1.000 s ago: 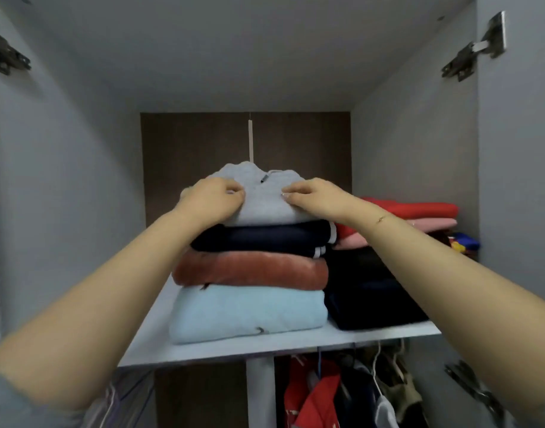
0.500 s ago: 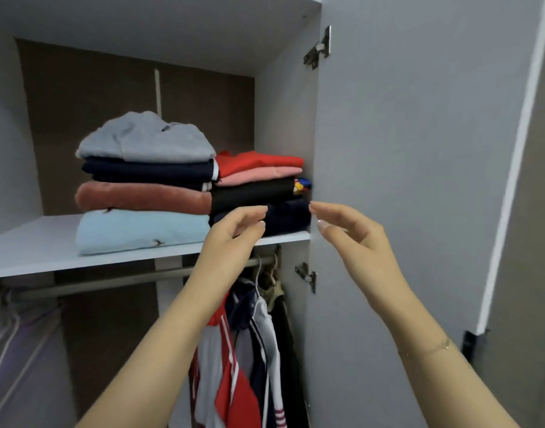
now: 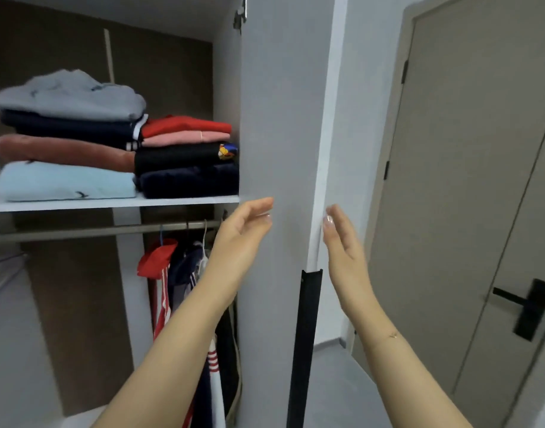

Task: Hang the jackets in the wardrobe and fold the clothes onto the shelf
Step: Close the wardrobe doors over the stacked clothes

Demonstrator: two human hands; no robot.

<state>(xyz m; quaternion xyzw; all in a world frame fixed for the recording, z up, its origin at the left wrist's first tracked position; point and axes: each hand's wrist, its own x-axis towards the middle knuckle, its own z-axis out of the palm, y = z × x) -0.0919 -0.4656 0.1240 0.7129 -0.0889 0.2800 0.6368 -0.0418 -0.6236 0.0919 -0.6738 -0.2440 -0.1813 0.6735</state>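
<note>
Both hands have come off the grey top point(image 3: 70, 97) of the folded clothes on the shelf point(image 3: 110, 202) at 10 o'clock. Now the left hand point(image 3: 245, 227) and right hand point(image 3: 339, 236) hang open and empty either side of the wardrobe door point(image 3: 280, 118) edge. Jackets point(image 3: 178, 273) hang at 7 o'clock; folding looks finished, closing seems next

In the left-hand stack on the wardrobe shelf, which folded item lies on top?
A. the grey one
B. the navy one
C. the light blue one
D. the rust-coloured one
A: the grey garment tops the stack, above the navy, rust and light blue ones.
</note>
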